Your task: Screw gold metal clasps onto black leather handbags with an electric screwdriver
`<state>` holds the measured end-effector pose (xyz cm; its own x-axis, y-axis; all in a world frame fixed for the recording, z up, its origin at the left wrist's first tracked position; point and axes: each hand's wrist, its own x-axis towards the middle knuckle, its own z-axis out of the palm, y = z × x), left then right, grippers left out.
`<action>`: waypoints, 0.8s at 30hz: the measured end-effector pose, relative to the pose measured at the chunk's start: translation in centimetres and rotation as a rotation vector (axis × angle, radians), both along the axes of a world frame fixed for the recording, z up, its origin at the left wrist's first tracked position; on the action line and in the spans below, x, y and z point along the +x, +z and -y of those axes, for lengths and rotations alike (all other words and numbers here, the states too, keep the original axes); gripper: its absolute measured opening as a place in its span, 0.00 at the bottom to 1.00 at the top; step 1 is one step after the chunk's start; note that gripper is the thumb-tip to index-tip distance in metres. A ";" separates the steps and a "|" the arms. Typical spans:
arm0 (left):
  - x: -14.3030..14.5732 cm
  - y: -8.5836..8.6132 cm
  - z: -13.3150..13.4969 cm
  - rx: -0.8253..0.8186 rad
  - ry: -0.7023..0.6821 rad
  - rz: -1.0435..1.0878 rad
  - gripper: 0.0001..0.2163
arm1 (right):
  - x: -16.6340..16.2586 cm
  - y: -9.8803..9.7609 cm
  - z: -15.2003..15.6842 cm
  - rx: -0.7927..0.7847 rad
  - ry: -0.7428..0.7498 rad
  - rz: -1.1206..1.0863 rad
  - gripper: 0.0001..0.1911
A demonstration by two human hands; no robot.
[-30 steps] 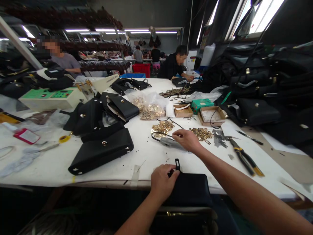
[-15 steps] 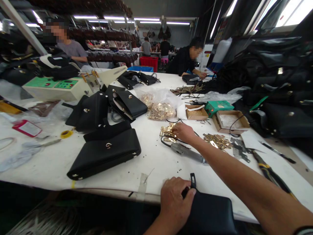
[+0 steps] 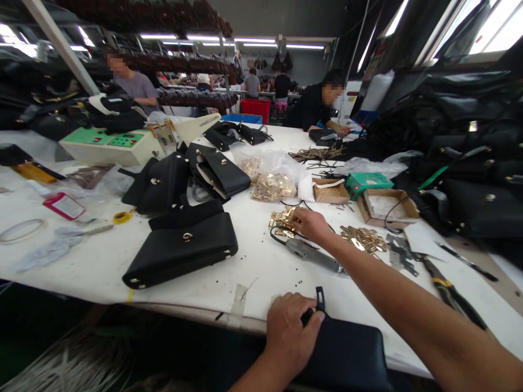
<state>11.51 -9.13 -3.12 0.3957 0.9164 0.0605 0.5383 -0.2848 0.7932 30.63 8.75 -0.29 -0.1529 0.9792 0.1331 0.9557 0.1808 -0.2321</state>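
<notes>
At the table's front edge, my left hand is closed on a black leather bag, thumb and fingers at the base of its narrow tab. The tab stands up and has a slot in it. Farther forward, my right hand has its fingers bent together at a pile of gold metal fittings. Whatever lies between those fingertips is hidden. Just below the right hand lies a grey corded hand tool. A second heap of gold fittings is to its right.
Finished-looking black bags stand on the left. A plastic bag of fittings, cardboard boxes and a green box are behind. Yellow-black pliers lie at right. A co-worker leans over the far end.
The view has swung slightly to the left. My right hand stays at the gold pile, its fingers a little more drawn together. My left hand keeps its hold on the bag.
</notes>
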 end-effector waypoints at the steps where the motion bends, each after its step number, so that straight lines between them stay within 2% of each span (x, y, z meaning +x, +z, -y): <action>1: 0.0 0.0 0.0 0.002 0.003 0.000 0.03 | 0.2 0.0 0.7 0.041 0.012 -0.037 0.08; 7: 0.0 0.2 -0.3 0.012 -0.025 -0.002 0.04 | 1.2 1.4 7.3 0.411 0.144 -0.415 0.07; 14: 0.0 0.6 -0.4 -0.006 -0.038 -0.059 0.06 | 0.7 4.3 14.4 0.528 0.108 -0.496 0.06; 17: 0.1 0.5 -0.2 0.017 -0.044 -0.030 0.07 | 0.2 4.8 16.5 0.508 0.064 -0.574 0.05; 20: 0.3 0.5 0.3 0.031 -0.066 0.019 0.09 | -0.2 4.3 18.2 0.363 -0.084 -0.804 0.04; 22: 0.4 0.6 0.7 0.030 -0.077 0.043 0.09 | -0.3 3.8 19.2 0.204 -0.193 -1.022 0.11; 24: 0.5 0.6 1.0 0.028 -0.082 0.053 0.09 | -0.2 3.2 20.3 0.060 -0.267 -1.204 0.23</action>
<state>12.06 -10.17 -2.48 0.4646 0.8788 0.1086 0.4699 -0.3486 0.8110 30.42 -11.51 2.89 0.3021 0.9484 0.0960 0.1472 0.0531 -0.9877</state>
